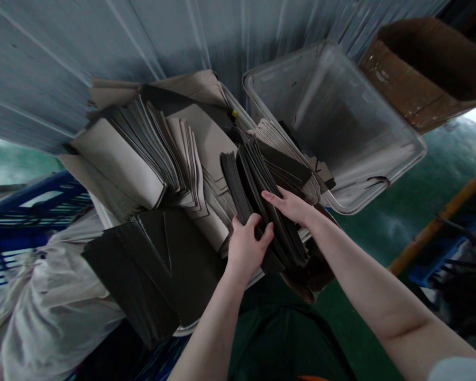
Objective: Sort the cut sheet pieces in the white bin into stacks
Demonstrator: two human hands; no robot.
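Note:
A stack of thin dark sheets (259,177) stands on edge in front of me, leaning to the left and fanned into a few bunches. My left hand (248,242) is closed at its near left side, thumb and fingers curled over the sheet edges. From the right, my right hand (292,205) grips the same stack, its thumb lying across the top edges and its other fingers mostly hidden. Just left of the stack lie loose beige sheets (206,129). More dark sheets (190,259) lie flat in the left foreground.
A fanned row of grey and beige sheets (143,151) fills the left side. At the right are a translucent plastic bin (341,106) and a cardboard box (408,79). A blue crate (27,206) holds a whitish cloth or bag (63,296). A corrugated metal wall (162,37) runs behind.

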